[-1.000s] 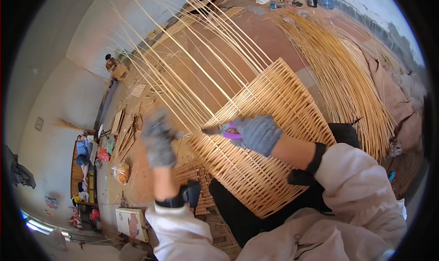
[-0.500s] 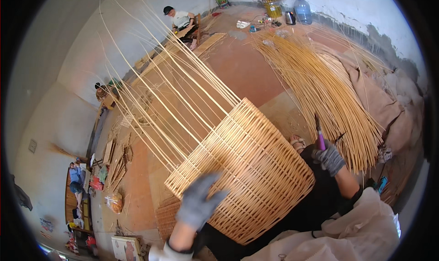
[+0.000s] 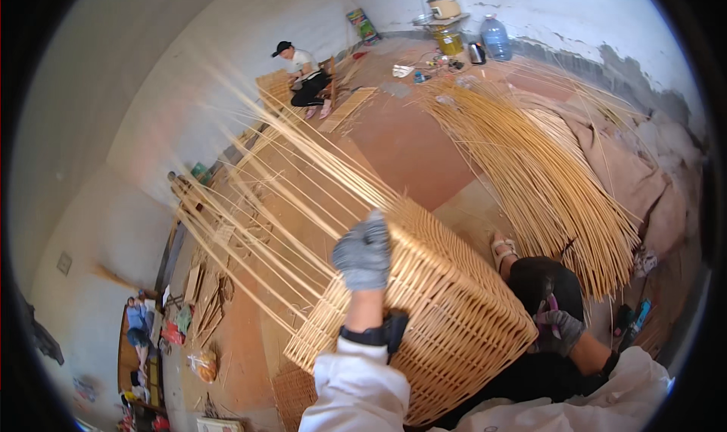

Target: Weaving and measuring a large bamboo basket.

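A large woven wicker basket (image 3: 462, 318) sits tilted over my lap, its long pale rods fanning from the upper edge toward the far left. My left hand (image 3: 363, 252), in a grey glove, is closed around that upper edge where the rods stand out. Against the basket's lower right corner, my gloved right hand (image 3: 560, 332) is closed on a purple-handled tool (image 3: 552, 306). The tool's tip is hidden, so its kind is unclear here.
A big bundle of willow rods (image 3: 541, 182) lies on the floor at right, next to a brown cloth (image 3: 617, 171). A person (image 3: 307, 76) sits working at the far wall; another person (image 3: 138, 330) is at far left. Wood strips (image 3: 208, 303) litter the left floor.
My left hand has moved up and right and closed on the basket's edge. The basket has turned, its rods blurred by motion. My right hand has lowered to the basket's corner with the tool.
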Motion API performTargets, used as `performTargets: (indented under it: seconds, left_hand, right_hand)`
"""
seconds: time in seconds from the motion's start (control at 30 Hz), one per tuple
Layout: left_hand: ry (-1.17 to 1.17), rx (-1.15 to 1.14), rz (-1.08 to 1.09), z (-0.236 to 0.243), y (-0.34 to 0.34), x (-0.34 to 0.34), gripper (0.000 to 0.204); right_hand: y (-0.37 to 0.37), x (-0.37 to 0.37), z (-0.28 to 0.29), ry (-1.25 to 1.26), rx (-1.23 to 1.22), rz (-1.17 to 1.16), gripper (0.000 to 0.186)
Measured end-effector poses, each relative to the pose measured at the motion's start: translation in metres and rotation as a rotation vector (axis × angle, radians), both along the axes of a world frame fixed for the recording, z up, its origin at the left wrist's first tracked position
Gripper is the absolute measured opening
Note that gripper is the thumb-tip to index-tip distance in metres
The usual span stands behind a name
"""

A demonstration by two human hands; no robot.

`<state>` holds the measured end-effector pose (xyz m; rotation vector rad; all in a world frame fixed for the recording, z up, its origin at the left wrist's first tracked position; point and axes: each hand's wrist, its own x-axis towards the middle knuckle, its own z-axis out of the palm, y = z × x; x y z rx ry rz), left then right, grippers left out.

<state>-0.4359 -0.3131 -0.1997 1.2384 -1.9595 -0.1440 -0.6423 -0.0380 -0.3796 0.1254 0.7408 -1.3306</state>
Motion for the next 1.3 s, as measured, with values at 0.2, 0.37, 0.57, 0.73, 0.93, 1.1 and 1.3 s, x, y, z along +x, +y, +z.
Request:
performTargets:
  seconds: [0.2,0.37,0.57,0.73,0.93,1.1,1.3]
  left_hand:
    - [0.586,0.213,-0.284,-0.01,0.016,0.106,0.052]
    - [0.037,0.64,-0.213,-0.063,0.024,0.205,0.039]
    - [-0.203,1.088,-0.243,-0.16,0.051,0.287,0.05]
    - [-0.304,1.165,-0.176,-0.187,0.04,0.297,0.067]
    - [-0.62,1.147,-0.123,-0.153,0.035,0.275,0.069]
    - [-1.122,0.948,-0.238,-0.113,0.004,0.251,0.05]
    - [-0.406,0.788,-0.125,-0.12,-0.039,0.193,0.031]
  right_hand:
    - [0.012,0.028,-0.014,0.149,-0.104,0.199,0.045]
    - [0.019,0.115,-0.086,0.008,0.026,0.23,0.052]
    - [0.05,0.144,-0.099,0.229,-0.017,0.717,0.019]
    - [0.013,0.095,-0.07,0.723,-0.074,0.802,0.021]
    - [-0.034,0.097,-0.095,1.032,-0.098,0.709,0.052]
    - [-0.068,0.11,-0.057,1.526,-0.248,0.835,0.067]
    - [-0.129,0.137,0.005,1.831,-0.501,0.909,0.071]
